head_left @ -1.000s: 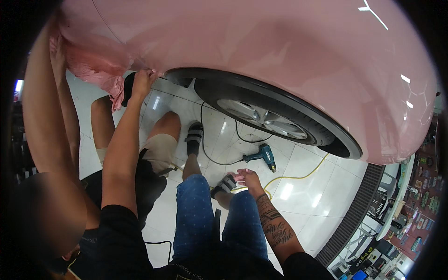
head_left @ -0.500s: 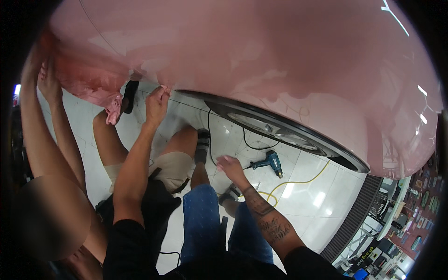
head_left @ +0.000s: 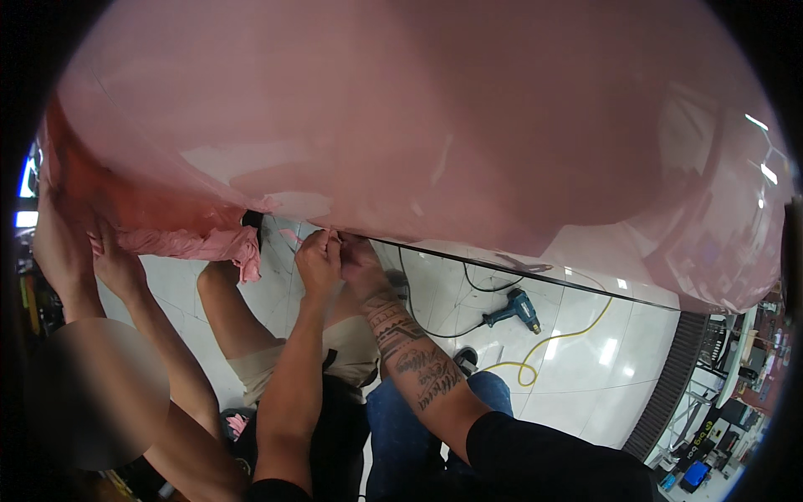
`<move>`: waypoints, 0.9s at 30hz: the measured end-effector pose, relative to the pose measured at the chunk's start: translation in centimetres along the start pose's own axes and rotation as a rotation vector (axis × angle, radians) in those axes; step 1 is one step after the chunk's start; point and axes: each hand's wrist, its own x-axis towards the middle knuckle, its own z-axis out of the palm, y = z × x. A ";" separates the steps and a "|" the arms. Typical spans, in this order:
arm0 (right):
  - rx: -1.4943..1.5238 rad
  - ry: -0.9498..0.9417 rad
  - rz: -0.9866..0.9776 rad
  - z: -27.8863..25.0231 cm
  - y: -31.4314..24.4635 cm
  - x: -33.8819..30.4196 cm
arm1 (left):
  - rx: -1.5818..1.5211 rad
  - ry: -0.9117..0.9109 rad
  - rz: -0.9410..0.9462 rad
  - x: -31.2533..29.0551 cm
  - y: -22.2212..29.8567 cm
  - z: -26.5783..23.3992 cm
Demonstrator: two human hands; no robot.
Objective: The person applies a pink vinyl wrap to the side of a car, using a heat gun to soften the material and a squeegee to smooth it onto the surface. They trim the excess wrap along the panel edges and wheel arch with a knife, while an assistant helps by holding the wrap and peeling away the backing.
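Observation:
A glossy pink car body panel [head_left: 401,159] spans the upper view. At its lower edge my left hand [head_left: 319,261] is closed in a pinch on thin pink film, with a small loose bit of it showing beside the fingers. Right against it, my right hand [head_left: 361,263] is at the same edge, fingers curled and partly hidden; what they hold I cannot make out. Farther left, crumpled pink film [head_left: 196,244] hangs below an orange-red area [head_left: 159,197] of the body. A co-worker's two hands [head_left: 117,263] are at that film's left end.
A teal heat gun [head_left: 516,311] with a black cord lies on the white tiled floor [head_left: 577,368], near a yellow cable [head_left: 573,335]. The co-worker's bent leg [head_left: 230,309] is below the film. A dark floor grate [head_left: 669,393] and cluttered shelving [head_left: 736,402] are at right.
My right hand has moved up and left from open air to the panel edge beside my left hand. The view has shifted, and the wheel seen earlier is now mostly hidden under the panel.

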 end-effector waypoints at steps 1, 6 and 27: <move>-0.096 -0.048 -0.051 0.4 0.3 -0.3 | 0.010 0.005 -0.001 -0.1 -0.4 -0.1; -0.720 0.131 -0.392 -5.2 -0.8 3.8 | 0.012 -0.071 0.088 1.7 1.4 0.9; 0.299 0.020 0.012 -0.9 -1.7 1.3 | 0.106 -0.109 -0.076 0.3 2.2 -1.2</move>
